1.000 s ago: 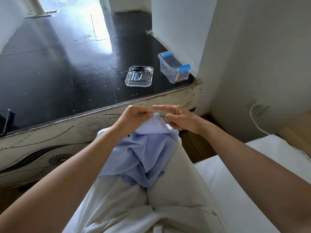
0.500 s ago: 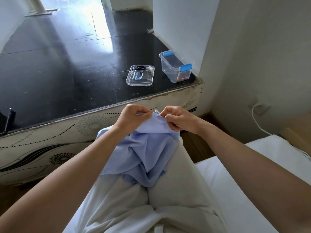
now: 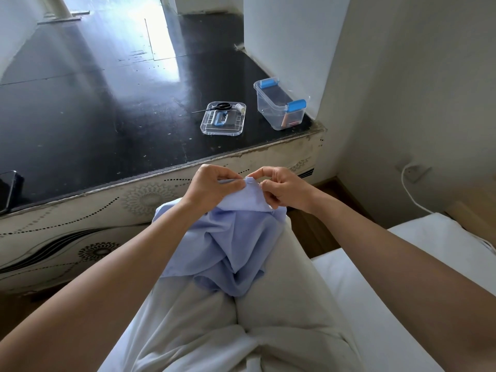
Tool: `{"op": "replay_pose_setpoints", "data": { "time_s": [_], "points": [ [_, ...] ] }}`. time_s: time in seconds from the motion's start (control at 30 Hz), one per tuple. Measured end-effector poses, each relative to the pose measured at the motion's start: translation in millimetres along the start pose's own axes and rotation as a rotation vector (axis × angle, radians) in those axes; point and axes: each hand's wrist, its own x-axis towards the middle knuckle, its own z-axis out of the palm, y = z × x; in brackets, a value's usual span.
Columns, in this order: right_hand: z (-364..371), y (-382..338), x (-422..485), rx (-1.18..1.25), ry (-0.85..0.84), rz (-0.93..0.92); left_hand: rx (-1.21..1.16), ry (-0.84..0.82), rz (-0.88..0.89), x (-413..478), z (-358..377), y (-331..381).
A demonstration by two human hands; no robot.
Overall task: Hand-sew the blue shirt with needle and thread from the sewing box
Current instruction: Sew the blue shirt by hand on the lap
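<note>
Head view: blue shirt lies bunched on the lap, its top edge lifted between both hands. Left hand pinches the fabric edge. Right hand pinches the same edge (a thin line there may be the needle). Sewing box stands open on the black desk, with its lid just beside it.

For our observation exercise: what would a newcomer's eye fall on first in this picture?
The blue shirt lies heaped on the person's lap, its top edge pinched by the left hand and the right hand. Beyond, on the black platform, the clear sewing box stands open, its lid beside it.
</note>
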Motion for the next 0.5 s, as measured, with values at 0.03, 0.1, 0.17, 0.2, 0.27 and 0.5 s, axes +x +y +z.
{"op": "replay_pose_setpoints", "data": {
  "time_s": [0.03,0.1,0.17,0.2,0.27,0.5],
  "points": [
    [0.5,-0.8,-0.2,-0.003,0.004,-0.004,-0.001,0.004,0.002,-0.2,-0.1,-0.1],
    [1.5,-1.0,-0.4,-0.01,0.018,-0.01,-0.004,0.004,0.003,0.1,-0.3,-1.3],
    [3.0,0.2,0.2,-0.025,0.026,-0.018,-0.003,-0.01,0.004,-0.4,0.0,-2.4],
    [3.4,1.1,0.5,-0.033,0.03,-0.02,-0.008,-0.015,0.006,-0.8,0.5,-2.7],
    [3.9,2.0,0.6,-0.039,0.034,-0.019,-0.018,-0.005,0.009,-1.4,1.2,-3.5],
    [1.6,1.3,-4.0,0.001,0.046,0.005,-0.037,0.018,-0.037,-2.6,1.1,-4.9]
  ]
}}
